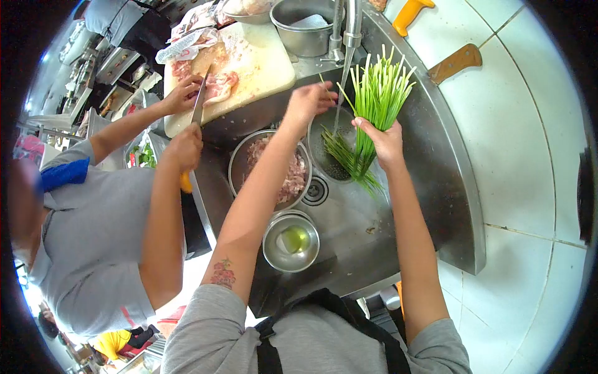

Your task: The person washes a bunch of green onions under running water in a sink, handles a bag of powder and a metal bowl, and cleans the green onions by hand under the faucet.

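Note:
My right hand (383, 140) is closed round a bunch of garlic chives (377, 93), the pale cut ends up and the dark green tips hanging over a metal bowl (336, 176). Water from the tap (352, 37) runs down beside the bunch into that bowl. To the left of the stream, my left hand (309, 103) has its fingers curled, slightly blurred. A thin green strand sticks up by its fingertips; whether they pinch it is unclear. Beneath my left forearm lies a bowl of cut raw meat (293, 181), partly hidden.
Small stacked bowls (291, 242) with yellowish-green liquid stand in the sink (349, 249). At left, a co-worker's hands (184, 149) work with a knife (199, 103) on meat on a cutting board (261, 56). A wooden-handled knife (458, 62) lies at the right rim, near a yellow handle (409, 15).

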Available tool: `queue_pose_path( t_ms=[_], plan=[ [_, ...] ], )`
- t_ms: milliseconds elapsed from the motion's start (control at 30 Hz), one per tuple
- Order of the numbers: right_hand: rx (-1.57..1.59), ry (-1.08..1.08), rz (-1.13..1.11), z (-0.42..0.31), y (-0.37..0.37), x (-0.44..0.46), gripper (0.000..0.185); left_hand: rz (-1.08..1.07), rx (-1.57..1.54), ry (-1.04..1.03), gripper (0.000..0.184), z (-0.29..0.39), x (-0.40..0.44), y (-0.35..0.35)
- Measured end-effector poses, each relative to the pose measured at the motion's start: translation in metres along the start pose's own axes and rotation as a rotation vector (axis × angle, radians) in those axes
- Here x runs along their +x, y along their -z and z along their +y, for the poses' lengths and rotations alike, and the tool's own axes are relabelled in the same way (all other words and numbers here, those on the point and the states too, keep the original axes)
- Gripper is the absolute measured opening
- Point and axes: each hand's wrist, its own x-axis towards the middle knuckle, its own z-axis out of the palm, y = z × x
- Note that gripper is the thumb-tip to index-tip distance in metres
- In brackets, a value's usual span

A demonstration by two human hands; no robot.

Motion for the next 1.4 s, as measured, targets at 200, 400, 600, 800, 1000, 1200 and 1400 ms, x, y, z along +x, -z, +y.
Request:
queue_pose_path(
  t_ms=[200,400,600,800,1000,1200,1400],
  plan=[
    [-0.005,0.057,0.037,0.004,-0.012,0.007,0.025,-0.017,0.689,-0.205,0.049,-0.039,-0.011,-0.014],
    [-0.008,-0.017,-0.052,0.012,-0.018,0.002,0.026,-0.359,-0.135,0.041,0.041,0.002,-0.026,-0.022],
    [0.042,-0.128,-0.188,0.018,-0.015,-0.008,0.025,-0.149,-0.326,-0.097,0.033,0.005,-0.018,-0.028],
    [0.100,-0.301,-0.227,0.006,-0.014,-0.023,0.026,-0.243,-0.329,0.033,0.031,-0.004,-0.018,-0.023],
    [0.110,-0.416,-0.187,0.003,-0.014,-0.032,0.028,-0.245,-0.422,0.108,0.032,-0.026,-0.020,-0.021],
    [0.059,-0.493,-0.254,0.000,-0.007,-0.028,0.027,-0.219,-0.587,0.239,0.038,-0.042,-0.014,-0.016],
    [0.024,-0.565,-0.258,0.001,-0.006,-0.023,0.028,-0.186,-0.666,0.211,0.040,-0.051,-0.015,-0.017]
  ],
)
